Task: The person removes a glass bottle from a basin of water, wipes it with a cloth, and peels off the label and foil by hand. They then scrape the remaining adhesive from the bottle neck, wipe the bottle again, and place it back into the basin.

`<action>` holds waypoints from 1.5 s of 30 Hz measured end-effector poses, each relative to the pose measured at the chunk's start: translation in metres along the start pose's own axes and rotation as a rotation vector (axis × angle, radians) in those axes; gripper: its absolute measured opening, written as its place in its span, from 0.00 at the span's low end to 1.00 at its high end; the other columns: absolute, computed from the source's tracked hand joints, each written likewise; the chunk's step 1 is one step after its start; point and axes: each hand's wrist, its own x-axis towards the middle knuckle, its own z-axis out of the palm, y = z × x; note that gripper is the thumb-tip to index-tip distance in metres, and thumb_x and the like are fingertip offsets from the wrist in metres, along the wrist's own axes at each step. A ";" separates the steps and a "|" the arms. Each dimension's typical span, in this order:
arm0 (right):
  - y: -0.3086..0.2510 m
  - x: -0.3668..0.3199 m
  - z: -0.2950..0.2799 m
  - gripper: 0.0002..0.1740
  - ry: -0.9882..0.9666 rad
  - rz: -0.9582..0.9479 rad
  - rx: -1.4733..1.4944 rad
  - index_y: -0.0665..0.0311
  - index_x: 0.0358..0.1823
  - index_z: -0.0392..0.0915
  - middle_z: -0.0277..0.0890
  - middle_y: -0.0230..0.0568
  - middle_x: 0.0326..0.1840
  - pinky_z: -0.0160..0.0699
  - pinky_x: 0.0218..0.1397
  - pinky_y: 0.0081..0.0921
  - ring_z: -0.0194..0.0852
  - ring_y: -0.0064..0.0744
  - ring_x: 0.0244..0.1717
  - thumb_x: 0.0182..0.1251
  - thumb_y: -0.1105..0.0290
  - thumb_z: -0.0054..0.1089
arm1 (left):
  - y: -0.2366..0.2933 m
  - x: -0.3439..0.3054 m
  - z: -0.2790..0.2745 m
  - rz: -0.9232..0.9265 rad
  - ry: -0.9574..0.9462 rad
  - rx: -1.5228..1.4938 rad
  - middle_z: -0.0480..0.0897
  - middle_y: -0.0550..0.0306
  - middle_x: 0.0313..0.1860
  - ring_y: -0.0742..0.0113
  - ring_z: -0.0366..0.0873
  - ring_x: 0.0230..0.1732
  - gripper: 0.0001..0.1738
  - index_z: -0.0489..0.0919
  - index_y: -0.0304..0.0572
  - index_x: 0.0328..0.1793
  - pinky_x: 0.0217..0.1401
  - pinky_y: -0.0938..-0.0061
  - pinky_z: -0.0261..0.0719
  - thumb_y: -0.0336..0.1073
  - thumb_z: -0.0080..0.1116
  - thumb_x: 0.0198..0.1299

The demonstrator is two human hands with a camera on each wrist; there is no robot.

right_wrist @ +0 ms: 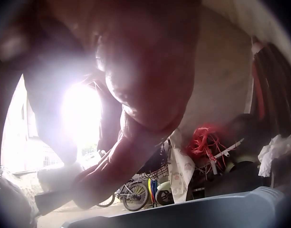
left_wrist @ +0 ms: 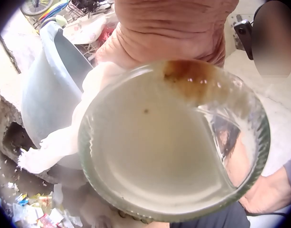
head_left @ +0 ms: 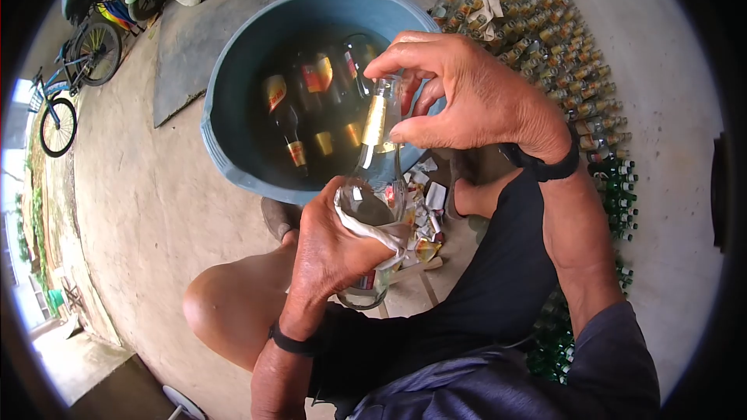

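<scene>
A clear glass bottle (head_left: 362, 201) with a gold neck label stands tilted between the hands. My left hand (head_left: 327, 253) grips its body through a white cloth (head_left: 372, 233). The right hand (head_left: 478, 97) curls its fingers and thumb around the neck, close to the mouth. In the left wrist view, the round bottle base (left_wrist: 145, 152) faces the camera, with a brown stain at its upper edge, and the cloth (left_wrist: 60, 147) hangs beside it. Glare and shadow in the right wrist view hide what the right hand's (right_wrist: 145, 85) fingertips touch.
A blue tub (head_left: 222, 152) of murky water holds several labelled bottles (head_left: 289, 120). Paper scraps (head_left: 432, 206) lie on the floor beside it. Rows of clear bottles (head_left: 556, 47) and green bottles (head_left: 618, 194) stand along the right wall. A bicycle (head_left: 58, 109) is at the far left.
</scene>
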 end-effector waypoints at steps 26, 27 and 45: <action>0.012 -0.002 -0.007 0.18 0.090 0.069 0.115 0.72 0.53 0.87 0.82 0.34 0.44 0.86 0.44 0.15 0.86 0.17 0.40 0.60 0.83 0.68 | 0.038 0.009 -0.038 -0.106 -0.097 0.157 0.86 0.59 0.38 0.75 0.80 0.43 0.36 0.83 0.32 0.51 0.52 0.71 0.82 0.39 0.86 0.34; 0.009 -0.003 -0.007 0.18 0.082 0.058 0.075 0.72 0.53 0.87 0.82 0.34 0.44 0.86 0.43 0.15 0.86 0.17 0.40 0.60 0.83 0.68 | 0.034 0.010 -0.036 -0.074 -0.089 0.106 0.86 0.59 0.38 0.75 0.80 0.43 0.35 0.83 0.32 0.51 0.52 0.71 0.82 0.39 0.85 0.34; 0.021 0.000 -0.003 0.18 0.100 0.094 0.066 0.72 0.53 0.87 0.84 0.34 0.44 0.86 0.42 0.15 0.86 0.19 0.41 0.60 0.83 0.70 | 0.013 0.017 -0.037 0.009 -0.099 0.201 0.91 0.50 0.45 0.72 0.88 0.46 0.40 0.82 0.27 0.54 0.54 0.70 0.86 0.43 0.91 0.36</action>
